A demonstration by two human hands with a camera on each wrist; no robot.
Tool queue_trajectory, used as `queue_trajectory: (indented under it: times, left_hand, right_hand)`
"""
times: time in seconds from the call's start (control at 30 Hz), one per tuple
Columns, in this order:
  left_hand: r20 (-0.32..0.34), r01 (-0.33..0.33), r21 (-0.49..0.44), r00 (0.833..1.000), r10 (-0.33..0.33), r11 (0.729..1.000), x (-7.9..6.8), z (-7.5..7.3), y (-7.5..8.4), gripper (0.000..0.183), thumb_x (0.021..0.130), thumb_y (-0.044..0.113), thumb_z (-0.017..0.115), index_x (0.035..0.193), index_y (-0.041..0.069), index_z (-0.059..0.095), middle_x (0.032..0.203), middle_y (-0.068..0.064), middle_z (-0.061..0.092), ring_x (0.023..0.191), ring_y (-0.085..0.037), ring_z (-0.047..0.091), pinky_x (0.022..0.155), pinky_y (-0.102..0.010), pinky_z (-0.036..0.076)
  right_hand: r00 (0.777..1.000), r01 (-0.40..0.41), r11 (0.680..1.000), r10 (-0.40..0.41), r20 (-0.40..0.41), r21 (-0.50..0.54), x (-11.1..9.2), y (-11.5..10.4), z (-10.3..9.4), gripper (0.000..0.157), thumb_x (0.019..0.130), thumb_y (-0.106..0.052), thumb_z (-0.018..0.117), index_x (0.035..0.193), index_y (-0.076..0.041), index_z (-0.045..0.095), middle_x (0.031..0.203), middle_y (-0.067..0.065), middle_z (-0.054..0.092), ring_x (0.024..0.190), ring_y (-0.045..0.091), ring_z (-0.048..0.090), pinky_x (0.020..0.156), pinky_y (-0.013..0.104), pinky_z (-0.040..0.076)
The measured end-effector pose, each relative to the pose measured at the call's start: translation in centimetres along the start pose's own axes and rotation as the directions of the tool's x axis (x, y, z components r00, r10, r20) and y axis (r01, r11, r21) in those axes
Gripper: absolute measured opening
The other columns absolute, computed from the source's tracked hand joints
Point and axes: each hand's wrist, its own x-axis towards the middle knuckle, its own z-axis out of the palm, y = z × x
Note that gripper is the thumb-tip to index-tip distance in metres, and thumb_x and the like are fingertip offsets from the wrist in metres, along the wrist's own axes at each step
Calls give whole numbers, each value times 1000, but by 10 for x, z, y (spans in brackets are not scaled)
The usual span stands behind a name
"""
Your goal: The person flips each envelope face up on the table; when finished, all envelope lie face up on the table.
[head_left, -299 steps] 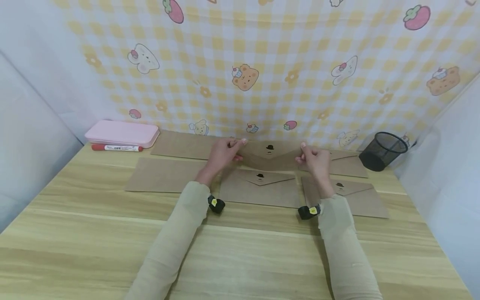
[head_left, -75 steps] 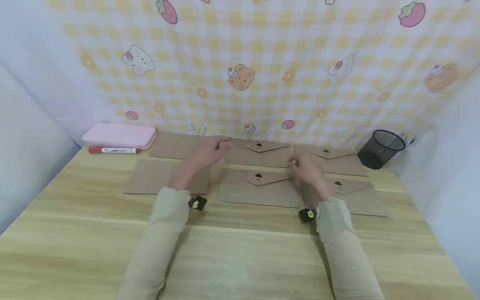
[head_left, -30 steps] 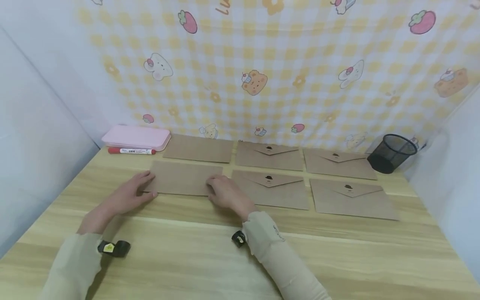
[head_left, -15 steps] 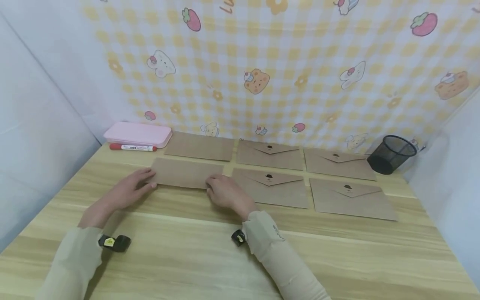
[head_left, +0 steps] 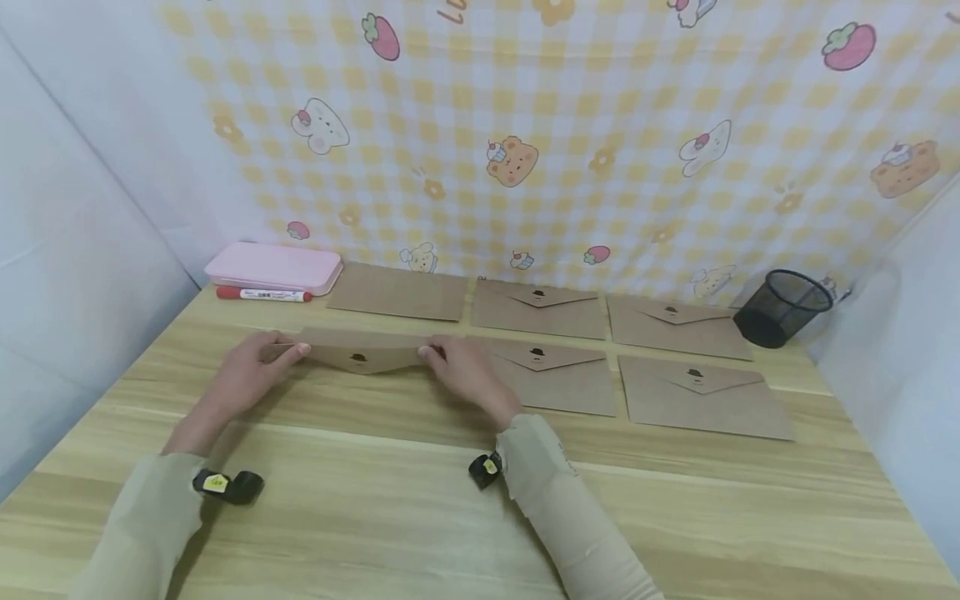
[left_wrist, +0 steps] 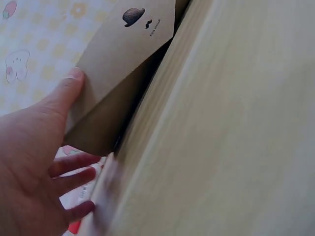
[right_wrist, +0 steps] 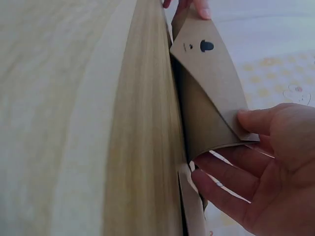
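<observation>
A brown kraft-paper envelope (head_left: 360,357) is raised at the front left of the table, its long side bowed. Its pointed flap, printed with a black hat and moustache, faces me. My left hand (head_left: 243,375) pinches the left end; in the left wrist view the thumb of the left hand (left_wrist: 34,147) lies on the flap side. On the right end, my right hand (head_left: 468,371) holds with thumb in front; in the right wrist view the fingers of the right hand (right_wrist: 290,157) are behind the paper.
Flat envelopes lie around: a plain-side-up one (head_left: 397,293) behind, and flap-up ones at back middle (head_left: 536,312), back right (head_left: 678,331), front middle (head_left: 570,387) and front right (head_left: 705,404). A pink case (head_left: 273,265), red marker (head_left: 264,294) and black mesh pen holder (head_left: 783,308) stand at the back.
Both hands moved from the envelopes at the back to the front-left one. That envelope lay plain side up; it has since been lifted and tilted so its printed flap shows.
</observation>
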Motion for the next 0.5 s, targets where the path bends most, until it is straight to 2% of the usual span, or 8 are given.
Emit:
queue_trajectory:
  times: [0.1,0.17,0.27,0.33,0.4,0.5]
  left_hand:
    - [-50,35,-54,998,-38,998,1,4,-5,52,93,46,50,112,-1,58,122,-27,51,114,-45,45,89,-60,35]
    - [-97,45,-73,994,-52,996,1,8,-7,51,93,46,50,111,0,60,119,-25,55,111,-39,48,88,-53,38]
    - [-156,59,-81,985,-71,995,1,12,-6,49,93,46,49,104,0,61,106,-21,59,97,-30,50,78,-39,37]
    - [-180,66,-67,981,-77,996,1,13,-3,49,94,46,47,98,-1,59,97,-20,58,88,-27,47,72,-35,35]
    - [-186,80,-57,979,-89,995,2,12,-1,51,95,47,44,95,-2,57,94,-19,56,85,-28,45,70,-35,34]
    - [-180,96,-59,978,-105,994,2,12,2,54,96,49,40,97,-3,54,97,-22,55,88,-32,45,74,-40,36]
  right_hand:
    - [999,-11,999,12,-31,32,-1,1,0,26,98,-31,47,81,-14,57,60,-3,44,52,9,38,49,22,33]
    - [999,-28,999,30,-43,41,-1,1,0,24,98,-32,48,86,-14,58,61,-3,46,52,10,38,49,23,33]
    - [995,-39,997,45,-87,72,-2,0,0,19,98,-31,47,99,-14,56,59,-4,45,49,9,36,45,23,31]
    - [990,-31,995,43,-131,95,-3,-2,0,19,99,-30,46,105,-14,52,55,-4,43,45,8,33,42,22,28]
    - [983,-16,993,37,-178,117,-4,-3,0,19,99,-28,45,110,-13,49,53,-4,41,42,7,30,39,21,25]
    - [974,-7,992,35,-222,128,-5,-6,0,22,99,-27,45,115,-11,46,52,-4,42,40,7,29,37,20,23]
